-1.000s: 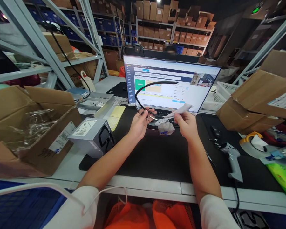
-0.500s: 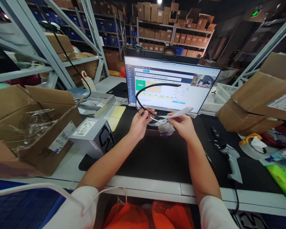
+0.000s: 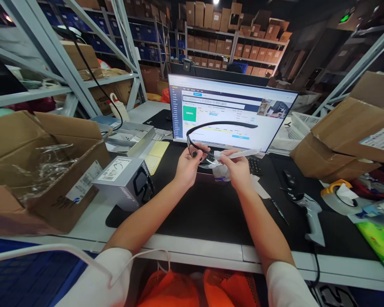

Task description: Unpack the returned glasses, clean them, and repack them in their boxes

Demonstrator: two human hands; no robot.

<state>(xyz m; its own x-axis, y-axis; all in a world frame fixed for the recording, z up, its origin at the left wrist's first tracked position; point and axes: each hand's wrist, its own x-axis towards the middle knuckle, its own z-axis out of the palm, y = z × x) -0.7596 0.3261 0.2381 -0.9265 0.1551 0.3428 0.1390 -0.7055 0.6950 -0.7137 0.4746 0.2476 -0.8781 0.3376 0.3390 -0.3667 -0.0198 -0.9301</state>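
My left hand (image 3: 187, 164) is closed on a pair of black-framed glasses (image 3: 222, 124), one temple arm curving up in front of the laptop screen (image 3: 230, 113). My right hand (image 3: 237, 168) pinches a white paper strip (image 3: 243, 153) against the glasses' front. A crumpled white wrapper (image 3: 220, 171) hangs below both hands, over the black desk mat (image 3: 211, 213). A grey glasses box (image 3: 124, 181) stands to the left of my left forearm.
An open cardboard box (image 3: 35, 162) with clear plastic sits at left, more cardboard boxes (image 3: 345, 136) at right. A barcode scanner (image 3: 310, 213), a black mouse (image 3: 288, 175), a pen (image 3: 279, 211), a tape dispenser (image 3: 339, 192) and a green packet (image 3: 377, 234) lie right. Shelving stands behind.
My right hand has moved left, closer to my left hand, bringing the paper strip onto the glasses. The glasses have tilted so the temple arm reaches further right.
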